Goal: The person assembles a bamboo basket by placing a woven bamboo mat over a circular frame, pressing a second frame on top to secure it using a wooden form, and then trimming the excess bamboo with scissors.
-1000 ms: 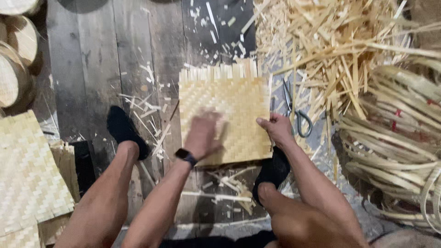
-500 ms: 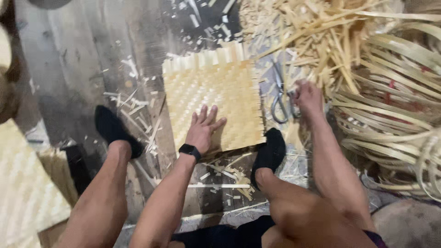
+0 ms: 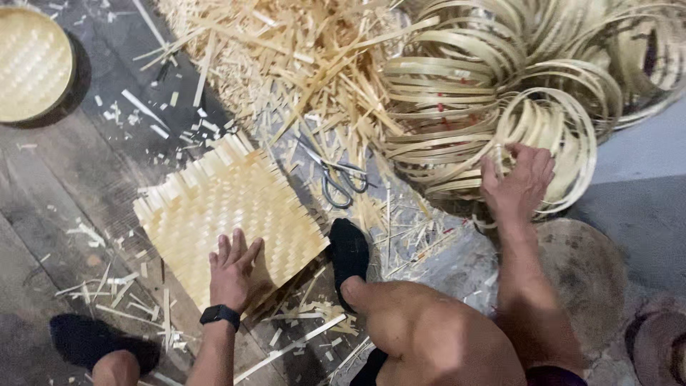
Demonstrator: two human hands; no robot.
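A square woven bamboo mat (image 3: 221,207) lies on the dark wooden floor. My left hand (image 3: 232,268), with a black watch at the wrist, rests flat on the mat's near edge, fingers spread. My right hand (image 3: 516,179) reaches out to the right and its fingers grip a thin bamboo hoop (image 3: 550,139) at the front of a pile of such rings. My right foot in a black sock (image 3: 349,250) presses on the mat's right corner. My left foot (image 3: 86,342) sits at the lower left.
Grey scissors (image 3: 336,179) lie between the mat and the hoops. A heap of bamboo strips and shavings (image 3: 286,57) fills the top middle. A round woven tray (image 3: 32,61) is at the top left. A round stone-like slab (image 3: 589,271) lies at the right.
My right hand left the mat's right edge, passed the scissors and reached the hoop pile. The view swung right. My left hand stayed on the mat.
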